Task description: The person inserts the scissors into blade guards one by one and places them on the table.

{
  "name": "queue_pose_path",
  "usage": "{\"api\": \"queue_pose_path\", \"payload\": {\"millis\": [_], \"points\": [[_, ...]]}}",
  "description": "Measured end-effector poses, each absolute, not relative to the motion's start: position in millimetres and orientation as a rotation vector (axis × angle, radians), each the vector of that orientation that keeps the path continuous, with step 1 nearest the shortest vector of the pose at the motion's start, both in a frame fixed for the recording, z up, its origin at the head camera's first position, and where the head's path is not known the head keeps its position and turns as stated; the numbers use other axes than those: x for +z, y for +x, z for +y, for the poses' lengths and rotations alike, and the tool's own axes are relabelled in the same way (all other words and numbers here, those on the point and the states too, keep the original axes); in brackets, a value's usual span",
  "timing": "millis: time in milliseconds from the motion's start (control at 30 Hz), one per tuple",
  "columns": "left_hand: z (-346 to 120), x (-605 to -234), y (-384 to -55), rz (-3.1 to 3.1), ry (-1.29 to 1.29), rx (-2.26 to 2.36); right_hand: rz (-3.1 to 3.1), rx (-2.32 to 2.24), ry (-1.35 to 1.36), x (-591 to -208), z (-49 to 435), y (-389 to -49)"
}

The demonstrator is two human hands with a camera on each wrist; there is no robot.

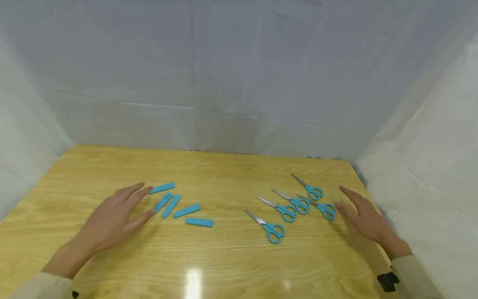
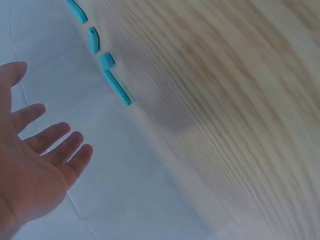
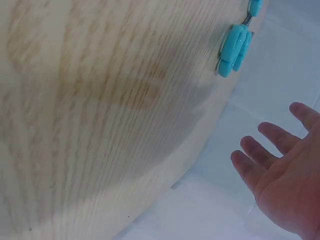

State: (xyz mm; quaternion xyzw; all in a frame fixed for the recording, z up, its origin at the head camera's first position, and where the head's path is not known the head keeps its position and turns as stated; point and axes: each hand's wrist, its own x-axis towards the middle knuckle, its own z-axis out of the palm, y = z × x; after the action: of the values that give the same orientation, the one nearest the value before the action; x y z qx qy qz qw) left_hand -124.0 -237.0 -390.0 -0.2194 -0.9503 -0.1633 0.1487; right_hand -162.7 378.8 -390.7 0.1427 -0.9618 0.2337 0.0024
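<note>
My left hand [image 1: 113,216] is held over the table's left side, fingers extended and nothing in them. Its fingertips overlap the nearest of several blue scissor covers [image 1: 199,222], which lie in a loose fan. On the right, several pairs of scissors [image 1: 274,230] with blue handles lie with their blades pointing up and left. My right hand [image 1: 367,218] hovers just beside the rightmost scissors [image 1: 325,210], also holding nothing. Its spread fingers show in the right wrist view, with blue scissor handles [image 3: 234,50] beyond them.
The wooden table [image 1: 224,257] has a light grain and a rounded far right corner. White sheeting [image 1: 231,74] hangs behind it and along both sides. A wide stretch of tabletop separates the covers from the scissors.
</note>
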Motion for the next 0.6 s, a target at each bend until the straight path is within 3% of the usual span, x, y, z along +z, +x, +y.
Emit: {"api": "queue_pose_path", "payload": {"millis": [600], "points": [[-203.2, -399.7, -144.8, -2.730, -0.720, -1.037, -2.955, 1.101, 0.317, -403.4, 374.0, -181.4]]}}
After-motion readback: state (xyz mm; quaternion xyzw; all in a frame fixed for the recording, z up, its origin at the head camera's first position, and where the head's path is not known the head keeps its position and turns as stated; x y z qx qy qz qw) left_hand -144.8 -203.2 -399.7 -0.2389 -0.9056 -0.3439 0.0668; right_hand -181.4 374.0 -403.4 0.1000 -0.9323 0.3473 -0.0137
